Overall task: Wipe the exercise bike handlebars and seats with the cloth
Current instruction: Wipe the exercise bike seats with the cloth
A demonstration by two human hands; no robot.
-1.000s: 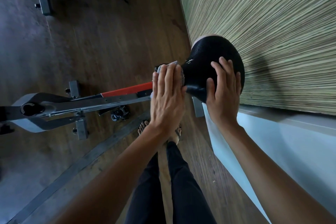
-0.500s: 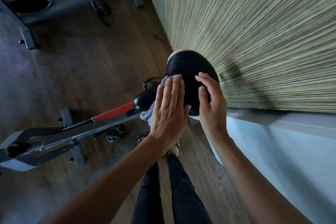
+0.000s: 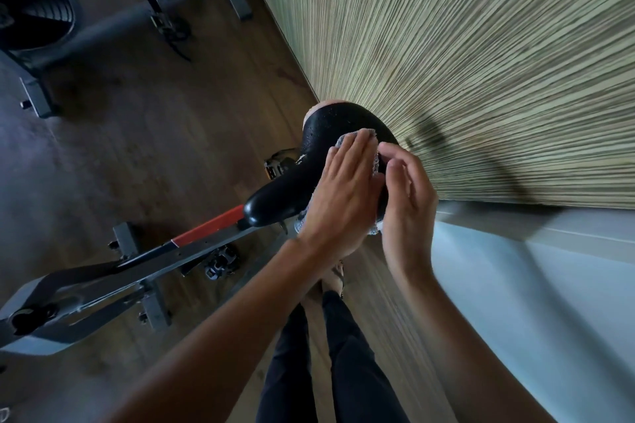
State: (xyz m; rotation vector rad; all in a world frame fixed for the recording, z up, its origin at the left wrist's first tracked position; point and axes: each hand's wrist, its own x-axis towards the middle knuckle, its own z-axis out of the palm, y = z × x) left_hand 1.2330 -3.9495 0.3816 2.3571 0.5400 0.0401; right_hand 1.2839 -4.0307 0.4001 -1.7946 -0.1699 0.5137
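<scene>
Two hands are seen at the black, perforated, padded seat (image 3: pixel 328 124) of a grey metal exercise bike frame with a red stripe (image 3: pixel 206 227). A grey, nubbly cloth (image 3: pixel 347 139) is spread over the broad rear part of the seat and is pressed flat against it by the left hand (image 3: pixel 343 196), whose fingers (image 3: pixel 354 154) are held straight and together. Cloth edges are shown beyond the fingertips and beneath the wrist. The right hand (image 3: pixel 409 206) is placed just beside it at the seat's wall-side edge, its fingers bent and touching the cloth; whether anything is clasped by them cannot be told. The seat's narrow nose is left uncovered. Dark trouser legs (image 3: pixel 347 371) are seen below, on a brown wooden floor (image 3: pixel 137 148). A second bike with a black flywheel (image 3: pixel 34 10) is stood well apart, and a striped greenish wall (image 3: pixel 464 62) is close by on the right.
</scene>
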